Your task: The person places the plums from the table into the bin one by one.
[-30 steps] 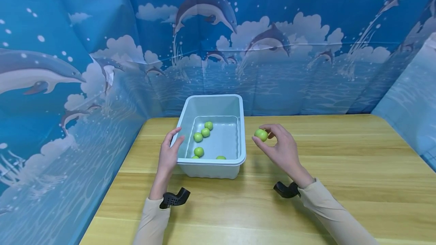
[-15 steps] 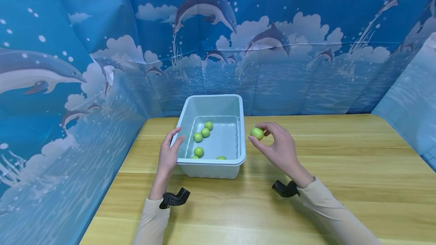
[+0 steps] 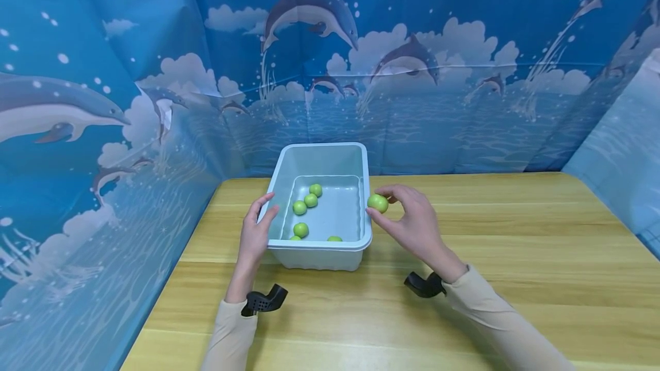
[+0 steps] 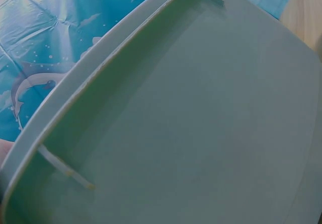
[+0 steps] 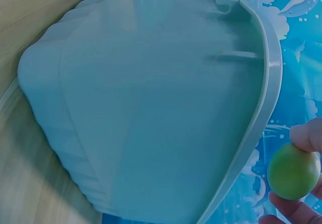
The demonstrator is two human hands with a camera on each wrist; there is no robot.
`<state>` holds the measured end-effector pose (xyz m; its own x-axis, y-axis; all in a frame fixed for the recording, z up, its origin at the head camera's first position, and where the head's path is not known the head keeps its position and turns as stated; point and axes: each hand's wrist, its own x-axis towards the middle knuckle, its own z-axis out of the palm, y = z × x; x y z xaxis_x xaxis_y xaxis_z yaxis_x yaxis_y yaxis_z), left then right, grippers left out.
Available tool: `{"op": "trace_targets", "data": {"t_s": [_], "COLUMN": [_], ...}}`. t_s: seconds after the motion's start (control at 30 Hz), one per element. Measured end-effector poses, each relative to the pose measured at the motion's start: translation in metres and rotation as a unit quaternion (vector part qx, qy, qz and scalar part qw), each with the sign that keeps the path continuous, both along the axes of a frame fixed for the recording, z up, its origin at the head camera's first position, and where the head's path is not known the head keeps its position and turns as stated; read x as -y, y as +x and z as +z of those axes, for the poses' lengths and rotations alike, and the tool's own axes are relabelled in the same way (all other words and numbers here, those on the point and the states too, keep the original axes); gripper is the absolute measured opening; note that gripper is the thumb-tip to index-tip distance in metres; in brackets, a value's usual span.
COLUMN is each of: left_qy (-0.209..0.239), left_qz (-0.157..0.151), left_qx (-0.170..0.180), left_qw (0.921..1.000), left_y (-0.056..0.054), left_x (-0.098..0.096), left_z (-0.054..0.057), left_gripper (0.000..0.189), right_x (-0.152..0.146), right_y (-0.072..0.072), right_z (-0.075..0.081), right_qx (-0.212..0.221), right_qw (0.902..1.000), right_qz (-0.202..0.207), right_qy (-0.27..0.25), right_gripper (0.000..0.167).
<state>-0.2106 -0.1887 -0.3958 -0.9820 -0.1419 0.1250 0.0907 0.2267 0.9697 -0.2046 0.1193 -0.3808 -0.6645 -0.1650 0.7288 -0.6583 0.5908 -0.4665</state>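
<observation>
A pale blue plastic bin (image 3: 319, 255) stands on the wooden table, with several small round green fruits inside, among them a green fruit (image 3: 301, 229) near its front left. My left hand (image 3: 255, 232) grips the bin's left rim, thumb and fingers reaching over it. My right hand (image 3: 415, 227) pinches another green fruit (image 3: 378, 204) between thumb and fingers, beside the bin's right rim. In the right wrist view, this smooth green fruit (image 5: 293, 171) is above rim height, just outside the rim. The left wrist view mostly shows the bin's outer wall (image 4: 201, 103).
The wooden table (image 3: 515, 245) extends to the right of the bin. A blue curtain (image 3: 438, 113) printed with dolphins hangs behind it and along both sides. A black wrist camera (image 3: 265, 299) sits on my left wrist and another black wrist camera (image 3: 424, 284) on my right.
My right hand has moved left with the pinched green fruit, bringing it up to the bin's right rim. My left hand and the bin have stayed in place.
</observation>
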Motion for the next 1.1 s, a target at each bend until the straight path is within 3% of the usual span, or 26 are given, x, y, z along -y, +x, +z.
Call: {"op": "trace_targets", "data": {"t_s": [0.6, 1.1], "left_qy": [0.008, 0.006], "left_qz": [0.004, -0.003], "left_qx": [0.009, 0.007], "left_qw": [0.9999, 0.9999], "left_y": [0.0, 0.001], "left_x": [0.001, 0.0], "left_z": [0.0, 0.0], "left_gripper": [0.039, 0.043], "right_x": [0.022, 0.036], "right_y": [-0.003, -0.007], "right_z": [0.006, 0.006], "right_qx": [0.037, 0.041], "right_qw": [0.9989, 0.9982], "right_qz": [0.013, 0.026], "right_qy": [0.024, 0.034], "right_gripper": [0.032, 0.032]}}
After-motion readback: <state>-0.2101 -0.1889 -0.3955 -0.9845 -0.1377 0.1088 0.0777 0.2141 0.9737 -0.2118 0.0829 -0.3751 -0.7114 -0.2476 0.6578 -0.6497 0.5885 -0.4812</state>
